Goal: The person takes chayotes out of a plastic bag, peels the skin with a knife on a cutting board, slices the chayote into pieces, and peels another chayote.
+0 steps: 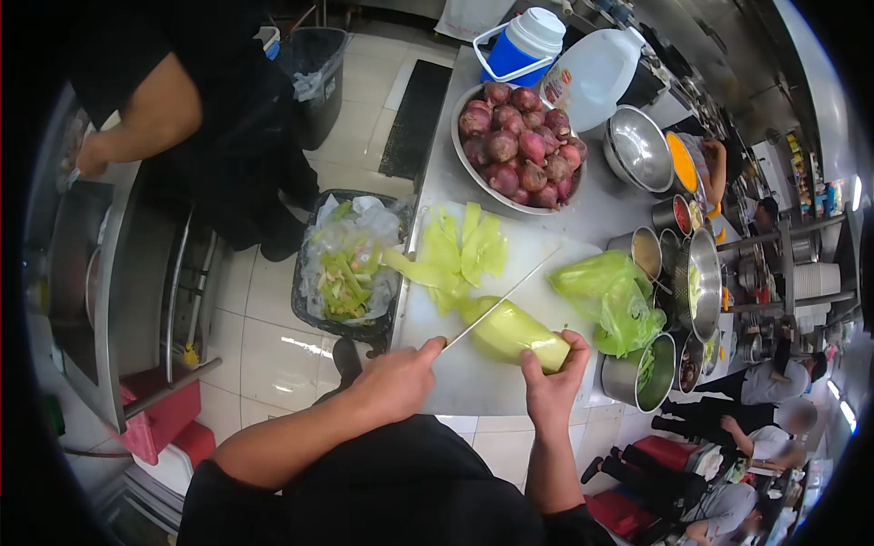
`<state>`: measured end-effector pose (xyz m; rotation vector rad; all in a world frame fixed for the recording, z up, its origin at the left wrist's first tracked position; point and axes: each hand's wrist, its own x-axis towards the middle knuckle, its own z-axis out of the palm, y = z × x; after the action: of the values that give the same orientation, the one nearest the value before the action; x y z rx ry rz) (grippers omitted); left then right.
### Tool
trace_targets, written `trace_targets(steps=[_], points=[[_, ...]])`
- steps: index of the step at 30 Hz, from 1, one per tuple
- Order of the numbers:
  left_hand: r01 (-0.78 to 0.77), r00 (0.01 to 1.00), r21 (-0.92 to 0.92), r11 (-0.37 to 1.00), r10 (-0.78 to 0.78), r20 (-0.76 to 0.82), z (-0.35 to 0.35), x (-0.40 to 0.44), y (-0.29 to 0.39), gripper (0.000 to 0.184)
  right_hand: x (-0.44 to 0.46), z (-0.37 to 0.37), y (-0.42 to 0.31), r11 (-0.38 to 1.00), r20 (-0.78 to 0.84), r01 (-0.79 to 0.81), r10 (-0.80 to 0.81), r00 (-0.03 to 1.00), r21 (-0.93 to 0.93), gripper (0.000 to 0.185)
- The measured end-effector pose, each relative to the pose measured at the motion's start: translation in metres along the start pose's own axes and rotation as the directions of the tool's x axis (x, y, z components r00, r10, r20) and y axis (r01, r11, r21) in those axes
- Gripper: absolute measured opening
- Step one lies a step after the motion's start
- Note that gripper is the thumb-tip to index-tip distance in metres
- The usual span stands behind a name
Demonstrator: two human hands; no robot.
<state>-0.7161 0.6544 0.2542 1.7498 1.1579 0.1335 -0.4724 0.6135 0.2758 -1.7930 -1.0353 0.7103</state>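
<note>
My left hand (pixel 398 377) is closed round the handle of a long knife (pixel 510 295), its blade lying across a long, pale green peeled vegetable (pixel 516 333) that looks like a gourd. At the vegetable's near right end, my right hand (pixel 552 380) grips it with thumb and fingers. Under it is a white cutting board (pixel 455 382). Broad light green peels (pixel 481 250) are spread over the board's far left part, and one hangs past its left edge. A green plastic bag (pixel 610 296) with unclear contents lies right of the vegetable.
A big bowl (pixel 462 164) of red onions stands behind the board, near a blue jug (pixel 526 45). Metal pots (pixel 628 378) line the right side. A lined bin (pixel 314 318) with scraps is below left. A person (pixel 209 118) stands at left; others are at right.
</note>
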Motion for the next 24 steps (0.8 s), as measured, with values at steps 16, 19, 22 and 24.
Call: trace_targets(steps=[16,19,22,24], points=[[-0.176,0.978,0.246,0.953,0.198,-0.066,-0.029,-0.028,0.025,0.062,0.015,0.013,-0.031,0.697,0.138,0.627,-0.624,0.769,-0.348,0.048],[-0.283,0.937,0.316,0.905,0.331,-0.109,-0.029,-0.028,0.033,0.064,0.014,0.015,-0.030,0.662,0.143,0.655,-0.655,0.742,-0.364,0.049],[-0.311,0.921,0.333,0.890,0.369,-0.126,-0.030,-0.026,0.041,0.063,0.013,0.016,-0.033,0.696,0.132,0.627,-0.626,0.768,-0.350,0.051],[-0.301,0.923,0.346,0.889,0.363,-0.129,-0.030,-0.025,0.045,0.060,0.012,0.017,-0.036,0.717,0.122,0.608,-0.607,0.785,-0.342,0.052]])
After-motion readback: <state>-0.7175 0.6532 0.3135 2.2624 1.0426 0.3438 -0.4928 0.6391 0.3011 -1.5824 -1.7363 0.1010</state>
